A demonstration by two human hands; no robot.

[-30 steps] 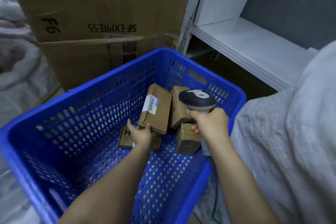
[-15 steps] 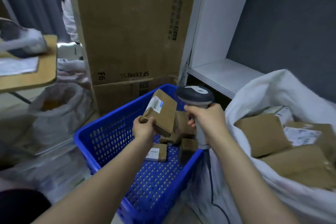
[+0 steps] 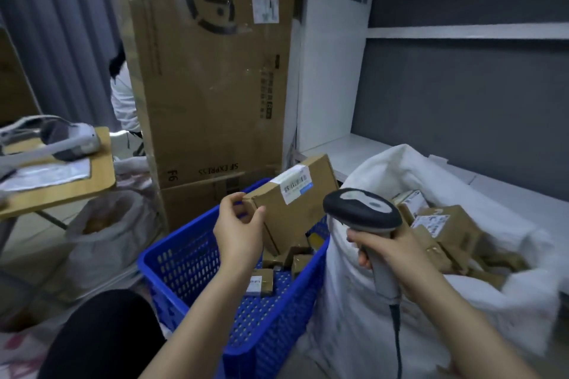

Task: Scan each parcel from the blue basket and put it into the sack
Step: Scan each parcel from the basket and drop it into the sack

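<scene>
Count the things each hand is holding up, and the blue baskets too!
Parcel in left hand: 1
Scanner in right hand: 1
Blue basket: 1
Total: 3

Both forearms (image 3: 197, 320) are bare, from the left hand (image 3: 238, 234) and the right hand (image 3: 392, 251) back as far as one sees — and beside the left one, a knee (image 3: 104, 335) in plain black cloth.
</scene>
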